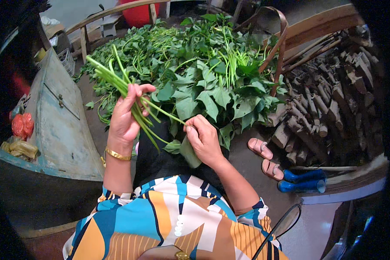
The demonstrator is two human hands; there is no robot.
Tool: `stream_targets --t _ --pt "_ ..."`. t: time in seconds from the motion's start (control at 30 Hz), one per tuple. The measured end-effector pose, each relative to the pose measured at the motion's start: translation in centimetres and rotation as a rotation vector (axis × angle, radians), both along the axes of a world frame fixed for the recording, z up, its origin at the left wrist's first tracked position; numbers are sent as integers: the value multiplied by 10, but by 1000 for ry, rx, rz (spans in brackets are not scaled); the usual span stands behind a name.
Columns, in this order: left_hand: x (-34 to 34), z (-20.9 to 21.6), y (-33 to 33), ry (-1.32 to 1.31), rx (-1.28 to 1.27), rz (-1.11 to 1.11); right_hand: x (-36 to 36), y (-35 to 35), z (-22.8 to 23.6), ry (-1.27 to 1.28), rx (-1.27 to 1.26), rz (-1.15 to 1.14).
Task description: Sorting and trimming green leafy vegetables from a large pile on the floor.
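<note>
Leafy pile (203,73) behind; left hand (126,116) fingers clench stem bundle (117,80) (stripped), right hand (203,138) fingers pinch leaf (190,152).

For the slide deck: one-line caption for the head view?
Left hand grips green stems; right hand pinches a leaf.

It looked like a rural home's yard or shed: a heap of leafy greens (203,73) lay on the bare floor beside stacked firewood (329,104), sandals (266,158) and a worn wooden chest (60,125).
</note>
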State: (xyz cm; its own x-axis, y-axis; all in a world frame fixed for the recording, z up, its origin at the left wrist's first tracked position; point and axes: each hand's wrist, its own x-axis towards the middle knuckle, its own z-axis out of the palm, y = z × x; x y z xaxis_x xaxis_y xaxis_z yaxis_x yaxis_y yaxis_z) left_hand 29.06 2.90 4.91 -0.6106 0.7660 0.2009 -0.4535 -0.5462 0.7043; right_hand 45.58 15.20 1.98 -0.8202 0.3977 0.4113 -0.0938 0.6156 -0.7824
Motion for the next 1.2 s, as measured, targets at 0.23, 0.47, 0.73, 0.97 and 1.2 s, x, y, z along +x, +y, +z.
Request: stream_targets --t 0.23,0.47,0.73,0.97,1.2 --pt "7 16 -10 79 233 154 -92 7 12 233 -368 -191" --pt "-15 17 -41 33 334 437 -172 11 46 480 981 -227" --pt "-15 21 -39 -80 149 759 -183 42 53 360 977 -341" --pt "-26 -1 -40 -22 165 478 -75 78 32 -82 765 -547" --pt "4 -23 5 -213 21 143 -34 70 1 -395 701 -583"
